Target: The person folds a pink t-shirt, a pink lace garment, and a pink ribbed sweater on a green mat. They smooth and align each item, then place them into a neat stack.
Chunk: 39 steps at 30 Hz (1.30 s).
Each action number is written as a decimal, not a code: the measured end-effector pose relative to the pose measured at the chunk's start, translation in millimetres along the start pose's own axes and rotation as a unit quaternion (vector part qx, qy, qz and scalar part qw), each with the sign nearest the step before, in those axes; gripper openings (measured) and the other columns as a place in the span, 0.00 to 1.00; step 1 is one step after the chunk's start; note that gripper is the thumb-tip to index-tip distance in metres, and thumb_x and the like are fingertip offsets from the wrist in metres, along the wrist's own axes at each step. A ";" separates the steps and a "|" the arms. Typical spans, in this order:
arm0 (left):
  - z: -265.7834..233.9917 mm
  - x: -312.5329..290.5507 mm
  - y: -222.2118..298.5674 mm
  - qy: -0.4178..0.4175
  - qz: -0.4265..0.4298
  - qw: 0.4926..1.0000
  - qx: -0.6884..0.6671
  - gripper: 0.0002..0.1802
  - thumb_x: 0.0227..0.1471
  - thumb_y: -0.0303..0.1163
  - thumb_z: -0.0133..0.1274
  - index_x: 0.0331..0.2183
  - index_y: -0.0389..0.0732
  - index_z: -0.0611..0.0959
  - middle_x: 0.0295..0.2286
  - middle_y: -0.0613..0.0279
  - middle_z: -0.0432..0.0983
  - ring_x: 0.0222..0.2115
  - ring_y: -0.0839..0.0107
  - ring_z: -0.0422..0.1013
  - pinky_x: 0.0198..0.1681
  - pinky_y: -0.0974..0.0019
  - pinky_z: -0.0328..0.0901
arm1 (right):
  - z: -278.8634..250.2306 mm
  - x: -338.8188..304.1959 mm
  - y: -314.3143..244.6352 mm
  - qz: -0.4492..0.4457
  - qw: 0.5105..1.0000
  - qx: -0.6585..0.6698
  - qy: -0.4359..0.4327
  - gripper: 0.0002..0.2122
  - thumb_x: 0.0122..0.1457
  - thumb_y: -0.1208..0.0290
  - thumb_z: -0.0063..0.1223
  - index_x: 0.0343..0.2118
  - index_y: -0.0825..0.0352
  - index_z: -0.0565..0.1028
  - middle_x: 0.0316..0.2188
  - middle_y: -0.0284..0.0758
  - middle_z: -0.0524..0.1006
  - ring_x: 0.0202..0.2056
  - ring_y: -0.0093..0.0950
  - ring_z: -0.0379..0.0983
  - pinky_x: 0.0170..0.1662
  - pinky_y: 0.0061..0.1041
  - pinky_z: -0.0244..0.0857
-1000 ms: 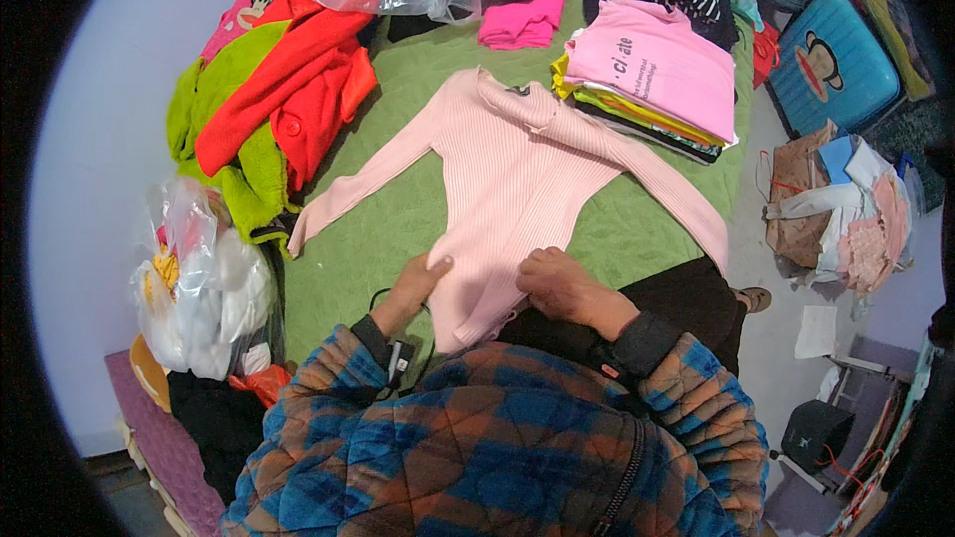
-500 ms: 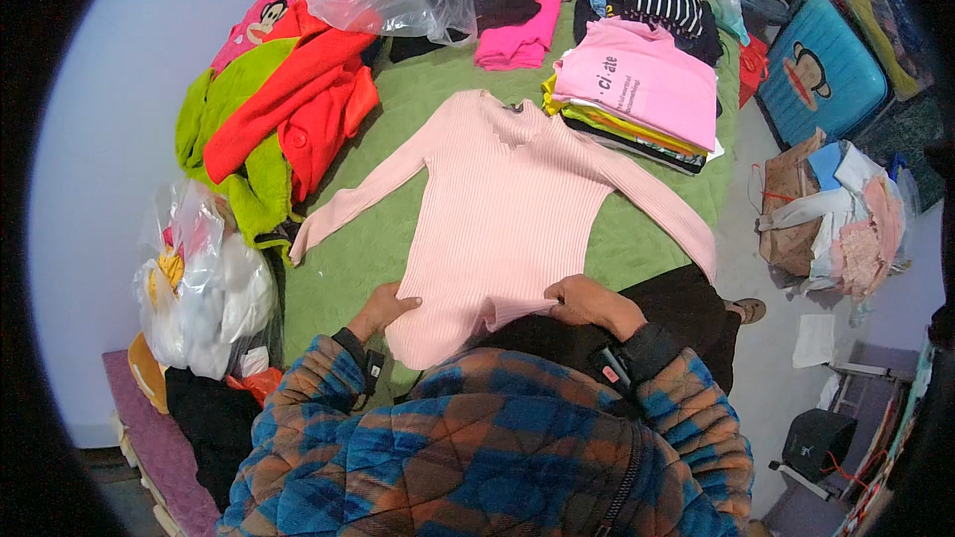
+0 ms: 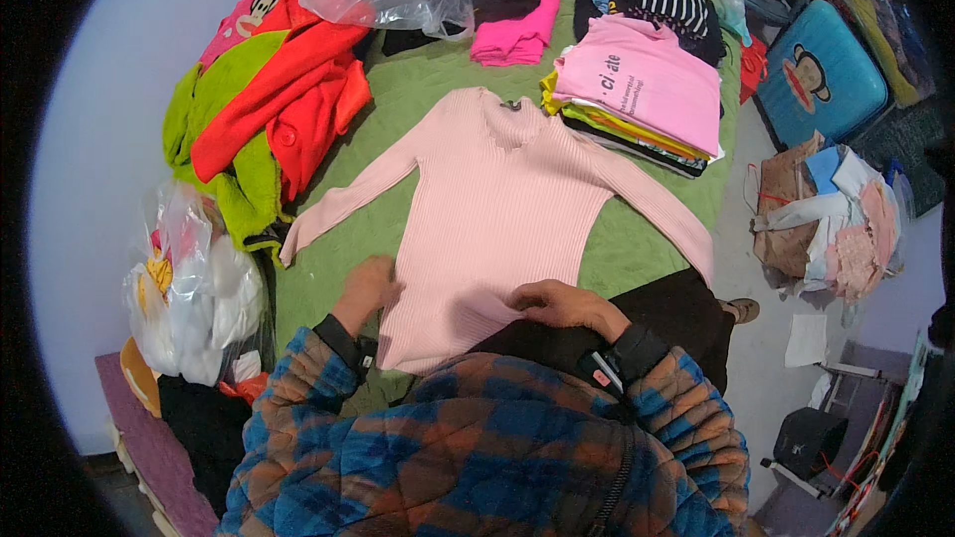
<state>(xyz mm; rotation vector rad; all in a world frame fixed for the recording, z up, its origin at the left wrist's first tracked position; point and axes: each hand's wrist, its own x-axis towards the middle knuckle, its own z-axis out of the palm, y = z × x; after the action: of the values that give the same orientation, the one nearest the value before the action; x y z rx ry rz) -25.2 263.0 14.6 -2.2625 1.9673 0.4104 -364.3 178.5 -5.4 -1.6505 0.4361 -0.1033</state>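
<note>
A pale pink ribbed long-sleeved sweater [image 3: 497, 209] lies spread on a green bed cover [image 3: 328, 174], neckline at the far end and sleeves out to both sides. My left hand [image 3: 366, 293] is at its left side edge, the fingers smeared by motion, so whether it grips the cloth is unclear. At the hem on the right, my right hand [image 3: 569, 306] has its fingers closed on the sweater's edge, which is folded up a little there. Dark trousers on my leg [image 3: 667, 323] show beside that hand.
A stack of folded shirts [image 3: 637, 80] stands beyond the right sleeve. Red and lime-green fleece clothes [image 3: 288, 129] heap up at the left, above a clear bag of white items [image 3: 194, 298]. A blue suitcase [image 3: 831, 70] and a bag of clothes [image 3: 836, 219] are on the right.
My left hand has moved up along the sweater's left edge. My right hand has shifted slightly left along the hem. The sweater's lower edge lies a little differently.
</note>
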 end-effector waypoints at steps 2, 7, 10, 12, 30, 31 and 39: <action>-10.1 17.1 20.9 0.038 0.065 0.990 -0.119 0.16 0.42 0.37 0.58 0.30 0.36 0.77 0.26 0.48 0.73 0.29 0.51 0.70 0.34 0.54 0.65 | 0.5 2.0 -13.1 0.006 0.998 0.048 -0.044 0.11 0.57 0.71 0.50 0.42 0.67 0.73 0.37 0.33 0.76 0.42 0.27 0.69 0.48 0.26 0.62; 11.3 51.7 99.9 0.065 0.238 0.915 -0.318 0.17 0.42 0.34 0.58 0.37 0.38 0.76 0.39 0.51 0.72 0.40 0.54 0.68 0.42 0.59 0.64 | 0.2 -4.3 -43.0 0.026 0.991 0.095 -0.095 0.12 0.57 0.69 0.51 0.43 0.66 0.74 0.36 0.32 0.77 0.40 0.23 0.70 0.47 0.24 0.62; 27.6 54.2 145.5 0.139 0.381 0.884 -0.234 0.22 0.43 0.35 0.57 0.41 0.37 0.75 0.44 0.50 0.69 0.47 0.54 0.65 0.50 0.56 0.59 | -4.5 -16.2 -43.2 -0.030 0.998 0.039 -0.029 0.11 0.56 0.69 0.51 0.41 0.67 0.75 0.33 0.32 0.78 0.37 0.23 0.71 0.44 0.23 0.64; 38.4 40.9 168.1 0.146 0.407 0.891 -0.138 0.25 0.43 0.38 0.54 0.43 0.35 0.74 0.47 0.45 0.67 0.50 0.51 0.62 0.54 0.51 0.53 | -15.6 -16.6 -31.5 0.023 0.999 0.002 0.044 0.09 0.55 0.70 0.51 0.38 0.67 0.76 0.31 0.31 0.78 0.33 0.23 0.72 0.40 0.22 0.65; 44.8 119.3 22.2 0.181 -0.187 0.885 -0.385 0.25 0.53 0.46 0.47 0.21 0.30 0.75 0.18 0.44 0.71 0.22 0.56 0.69 0.27 0.56 0.61 | -52.6 10.5 44.1 0.215 0.816 0.057 0.534 0.17 0.52 0.65 0.52 0.19 0.79 0.69 0.17 0.52 0.71 0.21 0.43 0.69 0.29 0.38 0.63; 47.2 121.5 23.7 0.201 -0.192 0.885 -0.373 0.25 0.52 0.46 0.48 0.20 0.30 0.75 0.18 0.41 0.70 0.22 0.52 0.70 0.27 0.54 0.61 | -50.8 15.2 45.6 0.219 0.806 -0.022 0.549 0.17 0.53 0.66 0.51 0.20 0.79 0.69 0.18 0.54 0.71 0.22 0.45 0.69 0.30 0.39 0.63; 46.5 120.4 -22.8 0.295 -0.176 0.912 -0.225 0.20 0.52 0.41 0.49 0.21 0.32 0.75 0.20 0.37 0.71 0.23 0.42 0.69 0.28 0.49 0.63 | -54.2 -4.1 60.4 0.186 0.765 -0.160 0.596 0.14 0.57 0.67 0.46 0.23 0.76 0.66 0.21 0.58 0.69 0.26 0.57 0.66 0.29 0.44 0.60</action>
<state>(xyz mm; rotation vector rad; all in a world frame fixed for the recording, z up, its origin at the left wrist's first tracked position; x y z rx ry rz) 5.8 163.8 -65.3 -3.2847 1.7305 0.1518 -398.7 125.1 -56.1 -1.6065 1.8264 -0.8488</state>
